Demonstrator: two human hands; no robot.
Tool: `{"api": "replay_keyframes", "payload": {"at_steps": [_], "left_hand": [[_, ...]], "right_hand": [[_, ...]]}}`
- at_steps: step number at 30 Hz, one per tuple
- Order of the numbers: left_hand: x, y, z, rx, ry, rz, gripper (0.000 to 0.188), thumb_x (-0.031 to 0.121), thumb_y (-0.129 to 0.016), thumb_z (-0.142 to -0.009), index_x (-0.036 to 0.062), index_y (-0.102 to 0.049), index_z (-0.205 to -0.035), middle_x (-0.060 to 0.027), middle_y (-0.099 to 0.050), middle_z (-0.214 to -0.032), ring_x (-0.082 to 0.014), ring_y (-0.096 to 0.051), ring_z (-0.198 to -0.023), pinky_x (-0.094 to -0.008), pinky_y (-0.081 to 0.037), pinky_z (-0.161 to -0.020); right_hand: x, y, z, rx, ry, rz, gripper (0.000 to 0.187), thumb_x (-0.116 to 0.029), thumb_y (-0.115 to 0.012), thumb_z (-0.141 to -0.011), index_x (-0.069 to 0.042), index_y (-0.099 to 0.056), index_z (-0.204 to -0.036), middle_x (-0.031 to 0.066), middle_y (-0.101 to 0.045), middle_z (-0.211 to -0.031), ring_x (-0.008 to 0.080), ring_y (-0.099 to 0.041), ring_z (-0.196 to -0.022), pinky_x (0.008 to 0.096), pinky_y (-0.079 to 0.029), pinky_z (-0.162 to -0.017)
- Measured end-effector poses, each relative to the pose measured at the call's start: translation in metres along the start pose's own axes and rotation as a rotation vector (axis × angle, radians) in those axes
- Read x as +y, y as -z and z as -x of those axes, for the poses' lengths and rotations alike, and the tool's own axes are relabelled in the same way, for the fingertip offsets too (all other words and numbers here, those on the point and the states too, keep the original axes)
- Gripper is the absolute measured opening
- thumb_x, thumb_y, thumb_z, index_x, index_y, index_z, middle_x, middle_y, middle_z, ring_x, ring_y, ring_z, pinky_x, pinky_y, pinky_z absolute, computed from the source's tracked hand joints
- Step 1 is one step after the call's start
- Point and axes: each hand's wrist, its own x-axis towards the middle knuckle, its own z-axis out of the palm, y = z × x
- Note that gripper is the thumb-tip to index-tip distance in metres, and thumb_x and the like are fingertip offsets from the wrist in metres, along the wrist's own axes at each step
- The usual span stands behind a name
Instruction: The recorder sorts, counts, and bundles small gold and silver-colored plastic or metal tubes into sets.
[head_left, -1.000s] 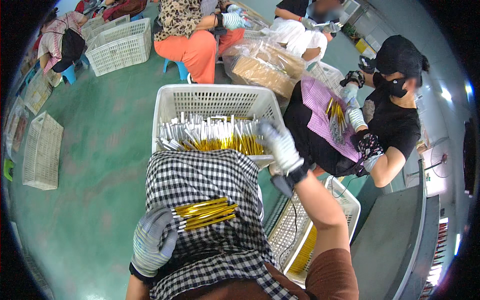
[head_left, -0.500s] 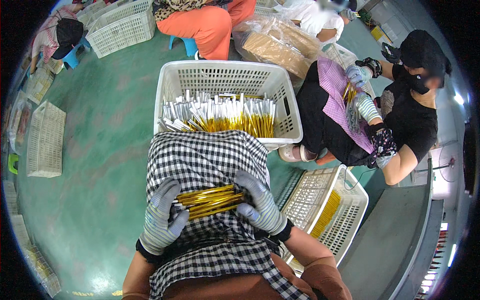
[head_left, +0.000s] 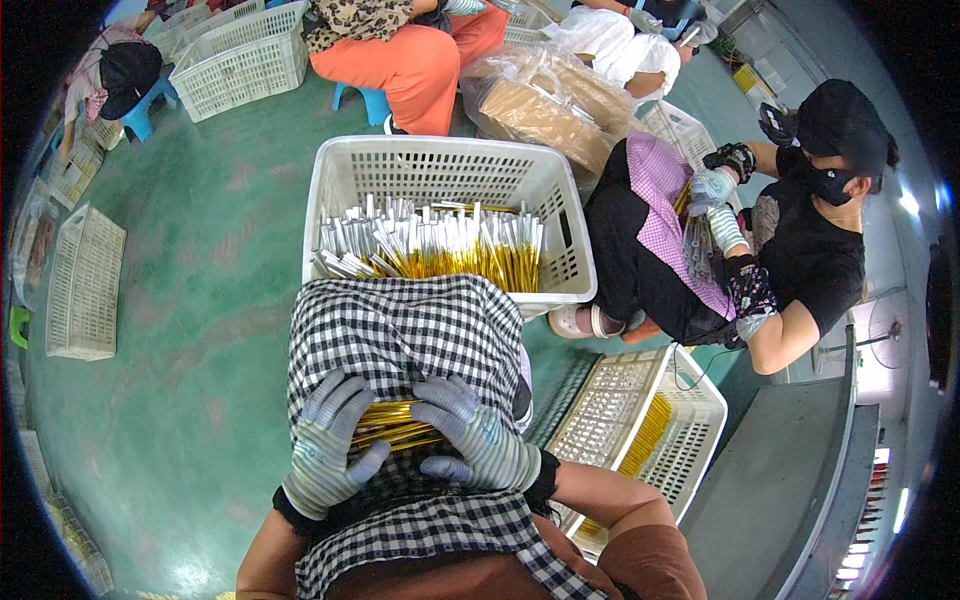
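A bundle of thin, shiny gold sticks (head_left: 395, 426) lies crosswise over the black-and-white checked apron (head_left: 400, 325) on my lap. My left hand (head_left: 328, 445), in a striped grey glove, closes round the left end, fingers above and thumb below. At the right end my right hand (head_left: 478, 438), gloved alike, curls over the sticks. The gloves hide both ends of the bundle. Beyond my knees stands a white perforated crate (head_left: 440, 150). Many gold sticks with silvery-white tips (head_left: 440, 240) are packed upright in it, some leaning to the left.
At my right sit white crates (head_left: 690, 425) with more gold sticks (head_left: 645, 437). A co-worker (head_left: 820, 240) beside them handles sticks. A grey metal surface (head_left: 765, 460) lies lower right. Further off are seated people, a plastic-wrapped carton (head_left: 545, 105) and a crate (head_left: 88, 285) on the green floor.
My right hand has moved left, over the bundle's right end, so less of the sticks shows. The hands are closer together. The whole view has shifted slightly.
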Motion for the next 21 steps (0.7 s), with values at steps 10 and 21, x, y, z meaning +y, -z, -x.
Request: {"api": "replay_keyframes", "payload": {"at_steps": [10, 21], "left_hand": [[0.005, -0.006, 0.0, -0.083, -0.033, -0.191, 0.062, 0.036, -0.073, -0.068, 0.0051, -0.053, -0.119, -0.0129, -0.05, -0.125, -0.0355, -0.041, -0.124, -0.0496, -0.031, -0.103], [0.007, -0.008, -0.001, -0.052, -0.041, -0.215, 0.063, 0.026, -0.074, -0.063, 0.0044, -0.053, -0.118, -0.0119, -0.051, -0.124, -0.0337, -0.041, -0.123, -0.0488, -0.031, -0.104]], "right_hand": [[-0.001, -0.007, -0.012, -0.098, -0.005, 0.362, 0.061, -0.018, -0.065, -0.071, -0.002, -0.044, -0.125, 0.0196, -0.044, -0.126, 0.0371, -0.041, -0.121, 0.0479, -0.031, -0.104], [-0.008, -0.011, -0.035, -0.09, 0.082, 0.724, 0.041, -0.016, -0.05, -0.078, 0.0, -0.053, -0.116, 0.0067, -0.054, -0.085, 0.0226, -0.054, -0.08, 0.0426, -0.041, -0.089]]}}
